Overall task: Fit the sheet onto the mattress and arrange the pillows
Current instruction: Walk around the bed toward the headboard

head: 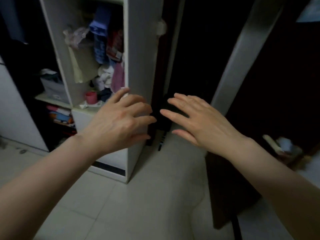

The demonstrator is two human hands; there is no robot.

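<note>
— Where are the hands?
— Both are stretched forward, palms down. The left hand (121, 116) has its fingers spread and loosely bent, holding nothing, in front of the white wardrobe (143, 66) edge. The right hand (195, 118) is flat with straight fingers, also holding nothing, over a dark gap beside the wardrobe.
— And the room?
— Dim. A pale tiled floor (138, 205) runs below the arms. The wardrobe stands open at left, its shelves stuffed with crumpled clothes (103, 49); a dark wooden door (225, 187) hangs at right. A small pink cup (91, 97) sits on a shelf just left of the left hand.
— The sheet, mattress, pillows?
— I cannot tell; none is recognisable here. Something black (166, 108) sits between the hands, too dark to identify.
</note>
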